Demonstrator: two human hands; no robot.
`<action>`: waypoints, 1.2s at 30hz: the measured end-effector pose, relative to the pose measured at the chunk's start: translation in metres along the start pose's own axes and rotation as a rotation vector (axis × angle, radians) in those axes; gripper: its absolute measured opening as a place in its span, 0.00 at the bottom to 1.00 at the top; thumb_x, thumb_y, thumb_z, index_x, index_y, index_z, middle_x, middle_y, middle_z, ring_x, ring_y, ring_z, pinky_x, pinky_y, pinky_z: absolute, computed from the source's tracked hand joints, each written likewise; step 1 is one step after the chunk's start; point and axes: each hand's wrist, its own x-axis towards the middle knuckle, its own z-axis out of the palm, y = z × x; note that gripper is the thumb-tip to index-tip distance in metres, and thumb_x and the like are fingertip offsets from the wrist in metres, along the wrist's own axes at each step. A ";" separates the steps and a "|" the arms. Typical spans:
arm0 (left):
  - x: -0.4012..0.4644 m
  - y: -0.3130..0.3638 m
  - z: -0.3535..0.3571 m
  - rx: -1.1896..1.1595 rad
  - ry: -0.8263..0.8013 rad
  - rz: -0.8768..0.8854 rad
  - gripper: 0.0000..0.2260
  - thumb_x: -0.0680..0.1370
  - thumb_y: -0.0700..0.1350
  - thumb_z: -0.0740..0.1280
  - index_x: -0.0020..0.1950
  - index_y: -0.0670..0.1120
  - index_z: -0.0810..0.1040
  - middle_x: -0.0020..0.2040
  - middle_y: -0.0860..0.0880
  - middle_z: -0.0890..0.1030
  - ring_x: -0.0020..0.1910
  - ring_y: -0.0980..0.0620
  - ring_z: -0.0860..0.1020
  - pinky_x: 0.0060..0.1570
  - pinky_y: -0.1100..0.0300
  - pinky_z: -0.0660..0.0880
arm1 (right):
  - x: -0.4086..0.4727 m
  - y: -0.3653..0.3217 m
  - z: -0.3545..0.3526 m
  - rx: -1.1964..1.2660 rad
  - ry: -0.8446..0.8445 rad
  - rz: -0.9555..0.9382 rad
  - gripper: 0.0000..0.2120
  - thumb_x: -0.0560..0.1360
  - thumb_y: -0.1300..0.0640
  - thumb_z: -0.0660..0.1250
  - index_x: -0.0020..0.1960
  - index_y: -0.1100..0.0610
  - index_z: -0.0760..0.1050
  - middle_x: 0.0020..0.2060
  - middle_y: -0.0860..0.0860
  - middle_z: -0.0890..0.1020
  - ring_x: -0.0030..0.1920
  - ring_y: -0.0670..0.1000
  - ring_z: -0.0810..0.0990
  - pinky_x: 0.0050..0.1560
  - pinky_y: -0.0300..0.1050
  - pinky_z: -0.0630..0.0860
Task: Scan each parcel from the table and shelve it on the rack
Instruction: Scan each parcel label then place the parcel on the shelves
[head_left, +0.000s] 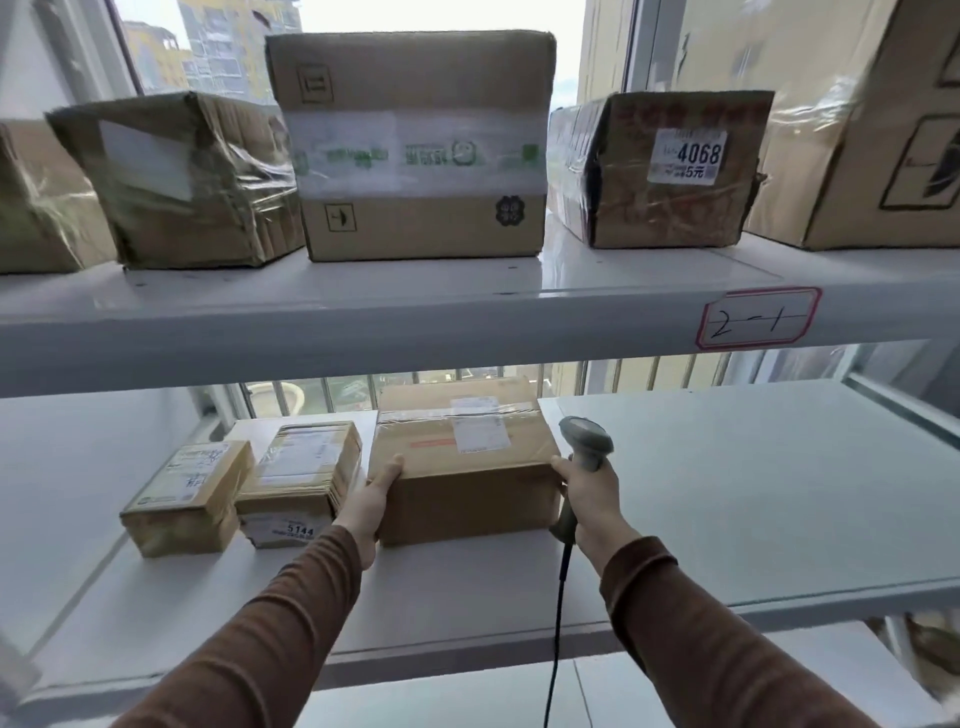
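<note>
A plain brown cardboard parcel with a white shipping label on its top (467, 467) was held on the lower white shelf of the rack (753, 493), its base apparently resting on the board. The left hand (371, 496) was pressed flat against the parcel's left end, thumb over the top edge, while the right hand (589, 491) was braced against the right end with only its fingertips. The right hand was otherwise closed round the grip of a grey corded handheld barcode scanner (584, 447), which explains that lighter contact: the parcel was squeezed between the two hands rather than gripped by either. The scanner's head was kept upright and clear of the box, its black cable hanging down past the shelf edge.

The parcel had been set just right of a tape-wrapped brown box bearing a "5144" sticker (298, 480) and a smaller brown box with a green-printed label (189, 496), seemingly to continue that row from left to right; whether it touched the taped box could not be told behind the left hand. Its label faced upward, probably so that it could be read later. The upper shelf, tagged "2-1" (758, 317), was already filled with larger cartons, which likely accounts for the lower board being used. Shelving of this parcel was judged nearly complete.
</note>
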 end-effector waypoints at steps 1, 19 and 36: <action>0.004 -0.001 -0.003 -0.002 -0.006 0.000 0.27 0.74 0.65 0.74 0.69 0.55 0.77 0.62 0.49 0.85 0.61 0.48 0.83 0.63 0.50 0.79 | -0.001 0.001 0.002 -0.013 0.010 -0.006 0.10 0.71 0.57 0.75 0.49 0.55 0.77 0.42 0.50 0.80 0.47 0.55 0.81 0.60 0.62 0.78; -0.082 0.057 0.102 0.482 -0.161 0.654 0.30 0.83 0.48 0.69 0.83 0.46 0.62 0.82 0.47 0.65 0.80 0.48 0.63 0.79 0.52 0.59 | -0.114 -0.053 -0.078 0.042 0.273 -0.168 0.05 0.78 0.59 0.72 0.48 0.52 0.76 0.42 0.50 0.79 0.43 0.51 0.77 0.48 0.51 0.77; -0.305 -0.082 0.397 0.376 -1.024 0.259 0.24 0.82 0.43 0.69 0.77 0.41 0.69 0.67 0.48 0.79 0.59 0.48 0.79 0.51 0.62 0.78 | -0.294 -0.063 -0.391 0.133 0.858 -0.264 0.06 0.76 0.65 0.72 0.47 0.57 0.76 0.39 0.54 0.82 0.40 0.54 0.81 0.43 0.46 0.76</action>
